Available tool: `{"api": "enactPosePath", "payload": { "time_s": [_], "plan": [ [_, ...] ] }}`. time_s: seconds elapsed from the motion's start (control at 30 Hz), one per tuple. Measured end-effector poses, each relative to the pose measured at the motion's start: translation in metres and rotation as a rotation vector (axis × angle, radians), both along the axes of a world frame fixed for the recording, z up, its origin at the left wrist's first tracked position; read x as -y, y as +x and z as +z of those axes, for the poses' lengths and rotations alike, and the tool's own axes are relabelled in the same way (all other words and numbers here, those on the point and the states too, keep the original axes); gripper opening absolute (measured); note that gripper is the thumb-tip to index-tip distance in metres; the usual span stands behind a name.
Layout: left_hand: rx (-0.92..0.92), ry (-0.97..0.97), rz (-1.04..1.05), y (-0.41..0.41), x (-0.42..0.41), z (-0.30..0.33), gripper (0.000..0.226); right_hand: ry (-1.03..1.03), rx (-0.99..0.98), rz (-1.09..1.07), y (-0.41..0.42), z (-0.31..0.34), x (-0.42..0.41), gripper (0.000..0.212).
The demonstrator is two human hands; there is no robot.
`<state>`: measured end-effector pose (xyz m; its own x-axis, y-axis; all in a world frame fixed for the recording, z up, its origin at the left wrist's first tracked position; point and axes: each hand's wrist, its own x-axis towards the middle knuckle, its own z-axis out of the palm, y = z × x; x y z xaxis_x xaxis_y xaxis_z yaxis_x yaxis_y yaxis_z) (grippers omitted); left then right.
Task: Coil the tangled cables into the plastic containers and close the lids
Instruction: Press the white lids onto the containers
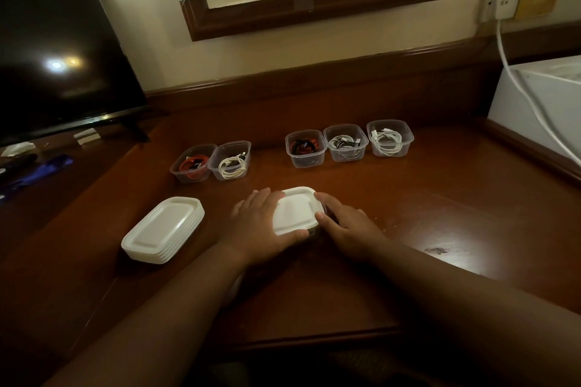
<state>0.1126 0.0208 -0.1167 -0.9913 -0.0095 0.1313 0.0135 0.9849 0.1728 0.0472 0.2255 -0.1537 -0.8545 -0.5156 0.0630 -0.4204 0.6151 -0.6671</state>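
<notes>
We are at the closing step: a white lid (297,210) sits on the nearest container, in the middle of the table (424,198), and we are pressing it shut. Our left hand (262,223) lies flat with straight fingers over the left edge of this lid, thumb along the near edge. Our right hand (341,223) curls around the right side, thumb tip on the lid corner, so it grips the container, of which only a dark sliver shows under the lid. What cable is inside we cannot tell.

The next move, we judge, calls for firm pressure around the rim until it snaps, then a new lid from the stack of lids (163,229) at the left. Farther back, five open containers wait with coiled cables: a red one (193,163), a white one (231,162), then apart to the right a red-black one (305,148), a mixed one (345,143) and a white one (390,138).
</notes>
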Motion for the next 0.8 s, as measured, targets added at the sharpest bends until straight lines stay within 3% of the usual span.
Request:
{"api": "enactPosePath", "payload": {
  "time_s": [0.27, 0.8],
  "plan": [
    [0.145, -0.005, 0.053, -0.014, 0.004, -0.001, 0.118, 0.065, -0.103, -0.038, 0.005, 0.001, 0.003, 0.052],
    [0.202, 0.008, 0.001, -0.016, -0.004, 0.003, 0.093, 0.096, -0.121, -0.055, 0.005, 0.005, 0.004, 0.048]
  ]
}}
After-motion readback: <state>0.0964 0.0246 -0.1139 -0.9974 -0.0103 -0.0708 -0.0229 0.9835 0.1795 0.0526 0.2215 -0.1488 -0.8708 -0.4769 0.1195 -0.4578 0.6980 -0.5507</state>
